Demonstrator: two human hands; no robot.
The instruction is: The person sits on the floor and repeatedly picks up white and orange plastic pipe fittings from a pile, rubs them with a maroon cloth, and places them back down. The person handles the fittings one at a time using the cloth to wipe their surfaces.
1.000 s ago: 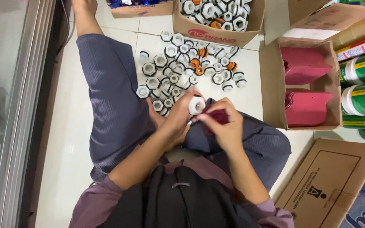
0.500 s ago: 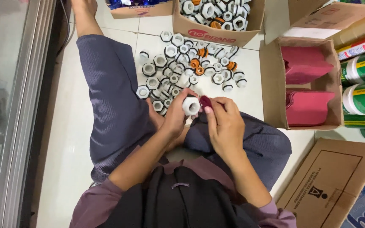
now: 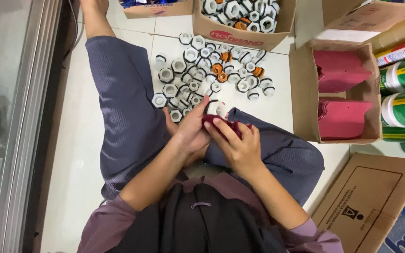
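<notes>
I sit on a white tiled floor with my legs folded. My left hand (image 3: 191, 129) grips a white plastic threaded fitting (image 3: 216, 108) in front of my lap. My right hand (image 3: 240, 143) presses a dark red rubber gasket (image 3: 221, 124) against that fitting with its fingers. Just beyond my hands lies a heap of white and orange fittings (image 3: 202, 70) spread on the floor.
A cardboard box (image 3: 240, 35) full of more fittings stands at the top. To the right, an open box (image 3: 305, 93) holds stacks of dark red gaskets. Green and white cans (image 3: 404, 107) lie at the far right. A flat carton (image 3: 371, 201) rests at the lower right. A metal door frame (image 3: 24, 140) runs along the left.
The white fitting has turned in my left hand, and my right hand has brought the red gasket over it. Both hands have stayed in front of my lap.
</notes>
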